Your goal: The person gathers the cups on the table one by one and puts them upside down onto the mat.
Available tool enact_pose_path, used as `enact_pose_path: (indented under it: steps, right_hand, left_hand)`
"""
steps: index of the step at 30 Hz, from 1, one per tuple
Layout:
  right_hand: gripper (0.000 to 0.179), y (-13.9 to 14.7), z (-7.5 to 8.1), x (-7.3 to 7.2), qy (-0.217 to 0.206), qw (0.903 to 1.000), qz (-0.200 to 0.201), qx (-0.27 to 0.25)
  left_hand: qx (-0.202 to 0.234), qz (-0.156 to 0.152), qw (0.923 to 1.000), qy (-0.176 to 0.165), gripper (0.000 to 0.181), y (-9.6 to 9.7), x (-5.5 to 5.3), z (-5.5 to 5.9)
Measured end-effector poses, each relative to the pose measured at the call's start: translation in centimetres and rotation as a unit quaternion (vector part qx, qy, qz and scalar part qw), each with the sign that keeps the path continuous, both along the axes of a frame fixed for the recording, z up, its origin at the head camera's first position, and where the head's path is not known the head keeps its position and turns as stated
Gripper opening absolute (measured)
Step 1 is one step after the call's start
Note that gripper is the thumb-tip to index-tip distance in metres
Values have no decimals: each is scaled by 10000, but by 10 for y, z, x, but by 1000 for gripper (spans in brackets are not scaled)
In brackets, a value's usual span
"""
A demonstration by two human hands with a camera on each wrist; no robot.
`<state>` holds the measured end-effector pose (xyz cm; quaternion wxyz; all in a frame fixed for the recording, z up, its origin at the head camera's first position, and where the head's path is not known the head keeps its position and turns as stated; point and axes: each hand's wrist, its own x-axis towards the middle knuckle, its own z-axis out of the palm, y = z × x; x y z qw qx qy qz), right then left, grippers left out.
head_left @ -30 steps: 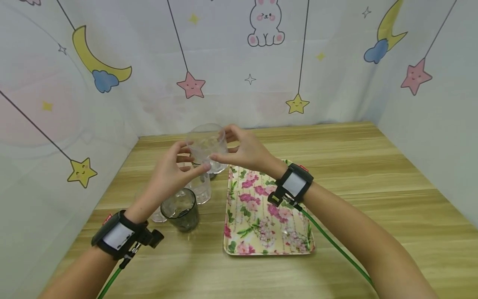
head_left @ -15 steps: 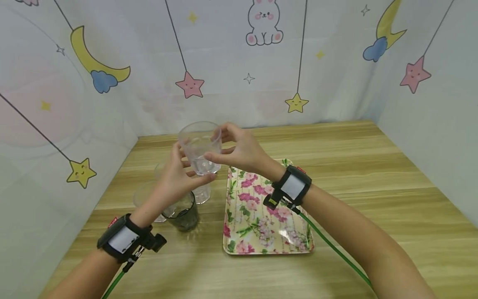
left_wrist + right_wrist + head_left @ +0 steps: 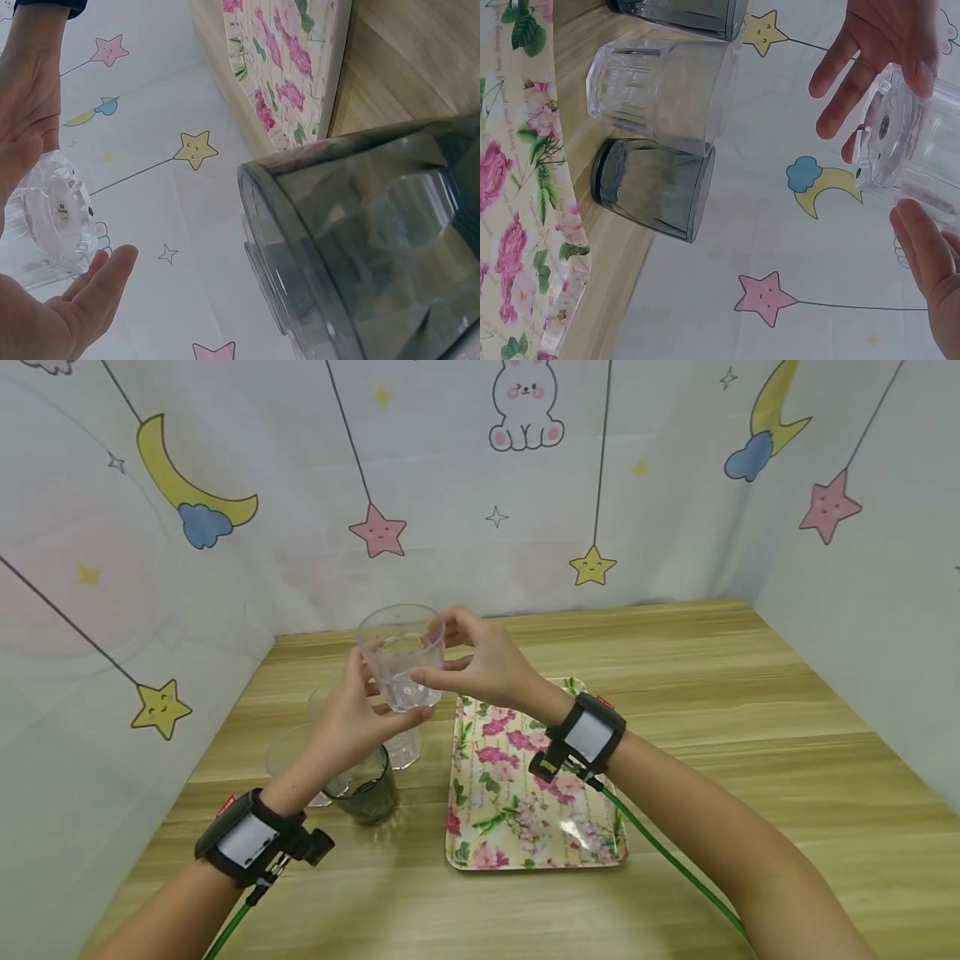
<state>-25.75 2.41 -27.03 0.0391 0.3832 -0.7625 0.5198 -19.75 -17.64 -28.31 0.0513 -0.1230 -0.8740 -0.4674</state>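
Note:
A clear drinking glass (image 3: 401,668) is held up off the table between both hands, rim upward and slightly tilted. My right hand (image 3: 487,660) grips its right side, thumb across the front and fingers around the back. At the left side, my left hand (image 3: 367,702) holds the glass with its fingers, and its thumb extends below, near the base. The wrist views show the base of the glass (image 3: 64,210) between the two hands. Below the left hand stand a grey tinted glass (image 3: 371,793) and several clear glasses, partly hidden by the left forearm.
A flower-patterned tray (image 3: 525,810) lies on the wooden table (image 3: 720,710) right of the glasses. In the right wrist view, a clear glass (image 3: 660,94) stands between a grey glass (image 3: 656,187) and another grey glass (image 3: 686,15). A printed curtain (image 3: 465,568) hangs behind.
The held glass has shifted slightly left and its grip has settled; my left wrist has moved a little right. Over the last half second the hands have hardly moved.

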Motion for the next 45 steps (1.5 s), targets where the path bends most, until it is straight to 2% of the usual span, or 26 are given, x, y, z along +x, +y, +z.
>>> enact_pose_path:
  steps: [19,32,40,45]
  right_hand:
    - [44,9,1,3,-425,9990,-166,4]
    - [44,12,1,3,-502,9983,-272,96]
    - [43,16,-5,0,-483,9983,-299,117]
    - [42,19,-8,-1,-484,9982,-329,122]
  left_hand:
    - [-69,233,9993,276,96,-3,2,1]
    - [-64,285,9982,517,96,-9,2,2]
    - [156,247,9981,548,92,-11,3,5]
    - [78,300,9973,669,91,-12,4,6]
